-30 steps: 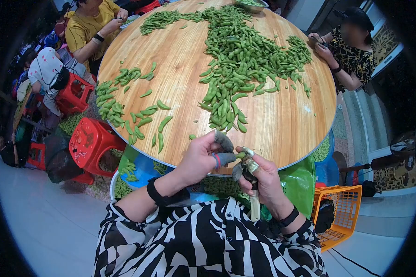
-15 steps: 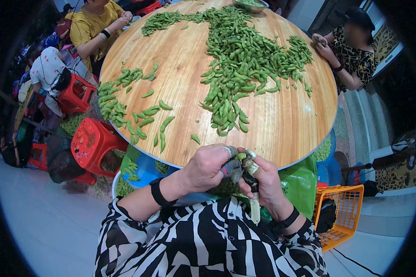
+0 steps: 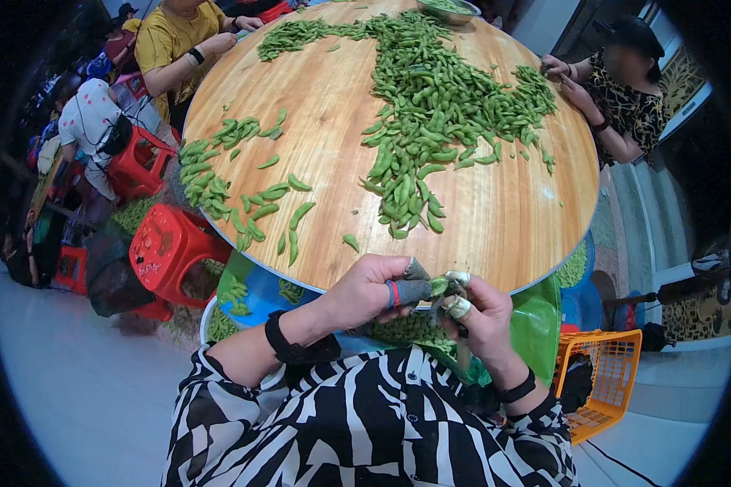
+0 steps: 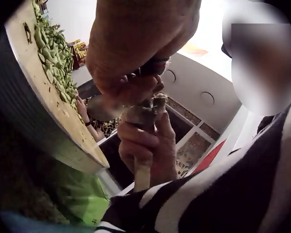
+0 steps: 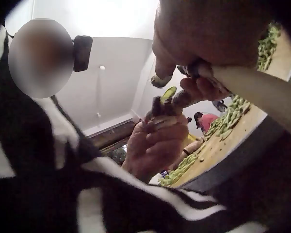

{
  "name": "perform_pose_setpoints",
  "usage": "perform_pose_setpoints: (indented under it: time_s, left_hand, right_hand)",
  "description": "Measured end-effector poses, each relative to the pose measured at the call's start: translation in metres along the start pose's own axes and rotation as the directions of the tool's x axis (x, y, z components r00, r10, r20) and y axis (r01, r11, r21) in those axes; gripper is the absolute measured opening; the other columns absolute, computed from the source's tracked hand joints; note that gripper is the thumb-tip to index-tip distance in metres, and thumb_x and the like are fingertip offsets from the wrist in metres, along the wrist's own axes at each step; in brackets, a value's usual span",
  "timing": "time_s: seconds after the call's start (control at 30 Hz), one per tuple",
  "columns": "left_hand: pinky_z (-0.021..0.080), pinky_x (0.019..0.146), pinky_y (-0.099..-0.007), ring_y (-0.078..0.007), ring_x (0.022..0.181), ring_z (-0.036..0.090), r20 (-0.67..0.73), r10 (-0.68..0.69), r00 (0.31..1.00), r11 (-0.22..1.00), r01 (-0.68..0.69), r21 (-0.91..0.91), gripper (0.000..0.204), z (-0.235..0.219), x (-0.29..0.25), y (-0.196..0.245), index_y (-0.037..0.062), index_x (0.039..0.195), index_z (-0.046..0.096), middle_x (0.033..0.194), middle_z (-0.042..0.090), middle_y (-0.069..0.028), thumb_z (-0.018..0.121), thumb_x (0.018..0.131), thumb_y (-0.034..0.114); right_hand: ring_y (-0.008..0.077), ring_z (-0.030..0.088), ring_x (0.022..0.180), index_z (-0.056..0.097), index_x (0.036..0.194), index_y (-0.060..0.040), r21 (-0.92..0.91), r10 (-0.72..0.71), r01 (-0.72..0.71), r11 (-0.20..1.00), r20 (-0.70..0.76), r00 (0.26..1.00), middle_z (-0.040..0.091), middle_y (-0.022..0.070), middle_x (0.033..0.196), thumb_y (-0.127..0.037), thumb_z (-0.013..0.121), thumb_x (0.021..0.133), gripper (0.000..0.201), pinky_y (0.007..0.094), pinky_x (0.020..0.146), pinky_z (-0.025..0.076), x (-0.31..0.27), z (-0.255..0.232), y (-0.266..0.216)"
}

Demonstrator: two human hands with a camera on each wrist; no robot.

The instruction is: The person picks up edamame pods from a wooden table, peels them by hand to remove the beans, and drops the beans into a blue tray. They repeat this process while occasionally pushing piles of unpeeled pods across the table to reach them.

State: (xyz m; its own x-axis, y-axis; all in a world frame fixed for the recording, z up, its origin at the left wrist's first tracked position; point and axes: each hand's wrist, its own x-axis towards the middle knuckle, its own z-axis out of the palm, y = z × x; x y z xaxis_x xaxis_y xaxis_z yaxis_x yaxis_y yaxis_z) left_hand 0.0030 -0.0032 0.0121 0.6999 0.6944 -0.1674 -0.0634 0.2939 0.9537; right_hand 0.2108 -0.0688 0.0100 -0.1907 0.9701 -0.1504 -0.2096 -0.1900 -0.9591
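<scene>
Low in front of the striped shirt, just off the near table edge, my two hands meet. My left hand, with grey cloth covers on thumb and finger and a coloured band, pinches a green edamame pod. In the right wrist view the pod sticks up between those covered fingertips. My right hand, its fingertips in pale covers, grips a tool by a long pale handle. Its fingertips are right at the pod. The working end of the tool is hidden by the fingers.
A large pile of edamame pods lies on the round wooden table, with looser pods at its left. Below stand a blue basin, a green bag and an orange crate. Red stools stand left; people sit around.
My left hand came in from apart to the right hand at the pod, and now pinches it. The right hand has turned, its covered fingertips facing up, with the tool still gripped.
</scene>
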Motion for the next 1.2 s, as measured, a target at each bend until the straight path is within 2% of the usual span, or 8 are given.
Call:
perform_pose_setpoints:
  time_s: [0.1, 0.47, 0.77, 0.83, 0.87, 0.93, 1.13, 1.2]
  left_hand:
    - [0.035, 0.043, -0.0186, -0.0049, 0.049, 0.048, 0.062, -0.135, 0.989, 0.972, 0.144, -0.184, 0.015, 0.001, 0.0, -0.006, 0.0021, 0.096, 0.062, 0.065, 0.055, -0.0001, 0.061, 0.091, 0.016]
    - [0.031, 0.039, -0.0196, -0.0047, 0.045, 0.044, 0.193, -0.171, 0.966, 0.812, 0.249, -0.528, 0.014, 0.009, -0.003, -0.029, 0.003, 0.084, 0.06, 0.058, 0.052, -0.0001, 0.062, 0.088, 0.016]
    - [0.037, 0.046, -0.0236, -0.0118, 0.048, 0.049, 0.099, -0.214, 0.972, 0.976, 0.216, -0.009, 0.009, 0.011, -0.002, -0.021, 0.0055, 0.085, 0.062, 0.061, 0.054, -0.0007, 0.059, 0.088, 0.013]
    - [0.046, 0.062, -0.0331, -0.0267, 0.067, 0.057, 0.16, 0.166, 0.973, 0.704, -0.231, 0.671, 0.009, -0.002, 0.0, -0.021, 0.0036, 0.088, 0.059, 0.075, 0.058, -0.0093, 0.06, 0.079, 0.006]
    - [0.046, 0.062, -0.0331, -0.0267, 0.067, 0.057, 0.16, 0.166, 0.973, 0.703, -0.231, 0.673, 0.009, -0.008, 0.0, -0.019, 0.0036, 0.088, 0.059, 0.075, 0.058, -0.0093, 0.06, 0.079, 0.006]
    - [0.045, 0.079, -0.0421, -0.0384, 0.09, 0.054, 0.278, 0.5, 0.82, 0.288, -0.461, 0.84, 0.021, -0.021, 0.001, -0.012, 0.001, 0.09, 0.056, 0.094, 0.056, -0.0169, 0.062, 0.07, -0.001]
    - [0.044, 0.087, -0.0419, -0.037, 0.099, 0.053, 0.162, 0.46, 0.873, 0.35, -0.346, 0.871, 0.027, -0.042, -0.009, -0.015, 0.0004, 0.097, 0.058, 0.106, 0.056, -0.017, 0.066, 0.071, 0.0]
    - [0.047, 0.085, -0.0385, -0.0299, 0.095, 0.059, 0.081, 0.36, 0.929, 0.674, -0.319, 0.666, 0.028, -0.029, -0.013, -0.011, 0.0009, 0.102, 0.059, 0.101, 0.061, -0.0151, 0.069, 0.076, 0.003]
  right_hand:
    - [0.0085, 0.057, 0.084, 0.06, 0.104, 0.0004, -0.133, -0.071, 0.054, 0.99, -0.132, 0.989, 0.062, 0.0017, 0.088, -0.007, 0.072, 0.077, 0.03, 0.0211, 0.074, 0.046, 0.007, 0.0, -0.011]
    - [0.0046, 0.052, 0.07, 0.06, 0.095, -0.0005, -0.337, 0.004, 0.046, 0.94, 0.146, 0.989, 0.056, -0.001, 0.079, -0.008, 0.071, 0.077, 0.023, 0.0219, 0.059, 0.043, 0.009, -0.007, -0.006]
    - [0.0094, 0.061, 0.062, 0.06, 0.091, 0.0008, -0.251, 0.103, -0.069, 0.966, 0.127, 0.987, 0.061, 0.0027, 0.072, -0.002, 0.061, 0.077, 0.015, 0.024, 0.052, 0.047, 0.008, -0.015, -0.002]
    - [0.0118, 0.059, 0.06, 0.059, 0.089, 0.0009, -0.482, 0.02, 0.026, 0.876, 0.09, 0.996, 0.06, 0.0072, 0.068, -0.001, 0.057, 0.075, 0.015, 0.0264, 0.054, 0.046, 0.006, -0.012, 0.002]
    - [0.0118, 0.059, 0.06, 0.059, 0.089, 0.0009, -0.481, 0.018, 0.027, 0.876, 0.09, 0.996, 0.06, 0.0072, 0.068, -0.001, 0.057, 0.075, 0.015, 0.0264, 0.054, 0.046, 0.006, -0.012, 0.002]
    - [0.0156, 0.055, 0.058, 0.057, 0.088, 0.0009, -0.646, -0.059, 0.175, 0.743, 0.197, 0.979, 0.055, 0.0119, 0.066, -0.004, 0.058, 0.074, 0.015, 0.0296, 0.055, 0.045, 0.005, -0.012, 0.002]
    - [0.0198, 0.052, 0.055, 0.055, 0.085, 0.0006, -0.628, -0.036, 0.126, 0.768, 0.155, 0.987, 0.052, 0.0133, 0.062, -0.006, 0.058, 0.075, 0.012, 0.0322, 0.054, 0.043, 0.006, -0.009, 0.009]
    - [0.0199, 0.052, 0.054, 0.055, 0.085, 0.0005, -0.57, -0.021, 0.079, 0.818, 0.108, 0.994, 0.052, 0.0131, 0.061, -0.007, 0.058, 0.076, 0.012, 0.0323, 0.053, 0.043, 0.008, -0.002, 0.011]
